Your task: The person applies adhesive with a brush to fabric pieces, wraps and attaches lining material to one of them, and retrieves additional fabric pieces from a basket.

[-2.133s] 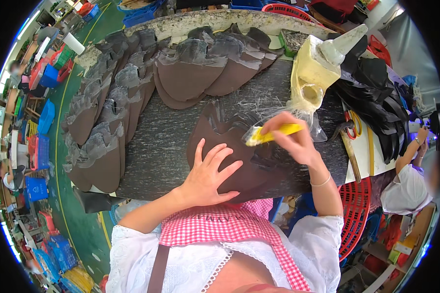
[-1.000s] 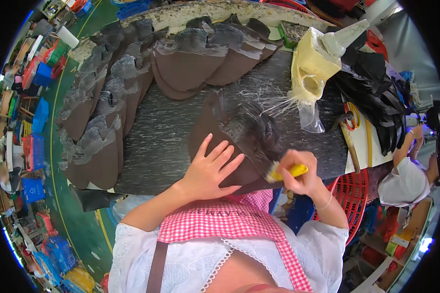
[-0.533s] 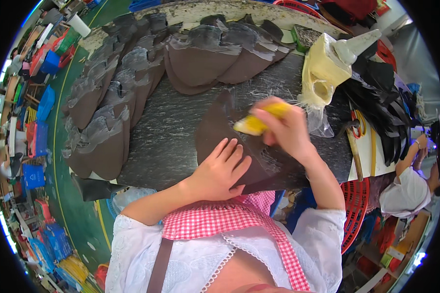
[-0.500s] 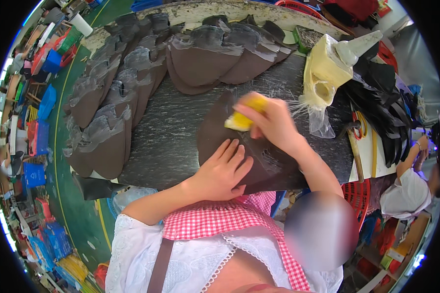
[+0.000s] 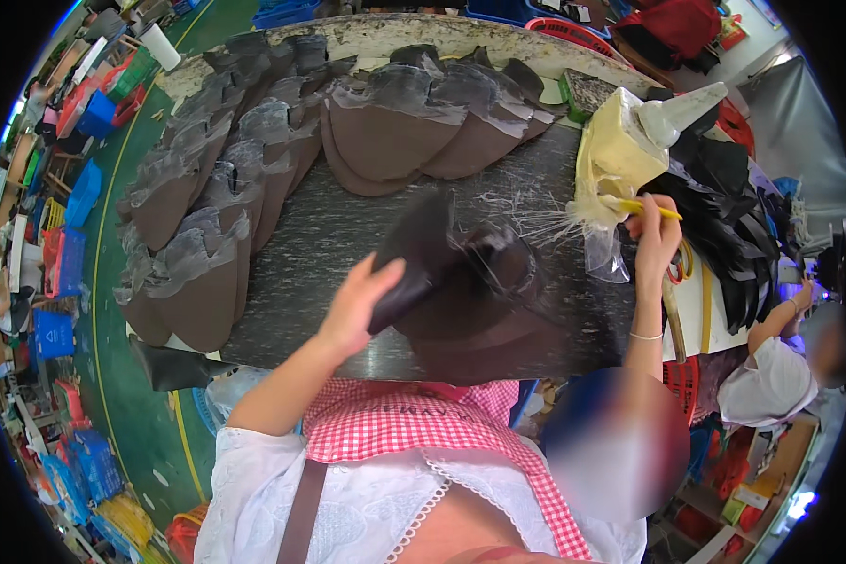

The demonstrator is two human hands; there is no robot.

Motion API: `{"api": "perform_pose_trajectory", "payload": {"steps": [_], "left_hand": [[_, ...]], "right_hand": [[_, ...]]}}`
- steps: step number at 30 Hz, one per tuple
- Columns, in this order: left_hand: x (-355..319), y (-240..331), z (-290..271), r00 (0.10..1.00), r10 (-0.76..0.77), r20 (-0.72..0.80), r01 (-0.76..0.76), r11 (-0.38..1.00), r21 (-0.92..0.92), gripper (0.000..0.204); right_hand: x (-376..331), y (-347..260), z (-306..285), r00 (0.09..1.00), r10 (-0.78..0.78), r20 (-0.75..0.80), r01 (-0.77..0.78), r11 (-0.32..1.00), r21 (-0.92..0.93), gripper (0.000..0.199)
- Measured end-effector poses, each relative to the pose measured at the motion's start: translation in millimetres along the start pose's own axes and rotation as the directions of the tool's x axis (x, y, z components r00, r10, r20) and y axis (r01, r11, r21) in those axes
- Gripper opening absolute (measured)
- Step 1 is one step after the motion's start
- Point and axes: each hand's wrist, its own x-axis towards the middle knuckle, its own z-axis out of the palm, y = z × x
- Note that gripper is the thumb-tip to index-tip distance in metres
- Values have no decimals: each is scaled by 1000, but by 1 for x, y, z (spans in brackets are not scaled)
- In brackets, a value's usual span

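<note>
In the head view, your left hand (image 5: 355, 303) looks curled round the left edge of a dark panel (image 5: 412, 252), thumb against fingers, though blur hides the exact grip. The panel tilts up over the middle of the worktop (image 5: 296, 291), above a brown piece (image 5: 484, 350) lying by your apron (image 5: 414, 428). If that one-sided hold slackens, the panel could flop down, and any wet patch on it could smear the piece below or your fingers.

Your right hand (image 5: 655, 235) pinches the yellow brush (image 5: 632, 205), bristles at the mouth of the cream pot (image 5: 630, 141). Too full a load would probably drip across the worktop; pale strands (image 5: 536, 222) already fan out there. A hard push could shift the pot, and the loose clear film (image 5: 607, 258) under its mouth might cling to the bristles. Swing wide and you may mark the overlapping panels (image 5: 395, 146) along the far side.
</note>
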Motion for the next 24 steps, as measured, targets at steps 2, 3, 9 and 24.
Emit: {"api": "perform_pose_trajectory", "payload": {"steps": [2,3,9,24], "left_hand": [[12,4,-12,999,-44,-28,37,973,-229,39],[15,4,-17,997,-82,8,81,949,-305,39],[22,-1,-19,993,-121,3,113,916,-384,41],[19,-4,-24,996,-89,8,85,920,-383,40]], "right_hand": [[-13,-14,-1,998,-35,43,20,951,307,16],[-29,-35,9,990,-101,99,48,901,431,13],[-51,-73,54,806,-462,371,227,820,526,6],[-56,-84,72,790,-509,343,208,748,630,12]]}}
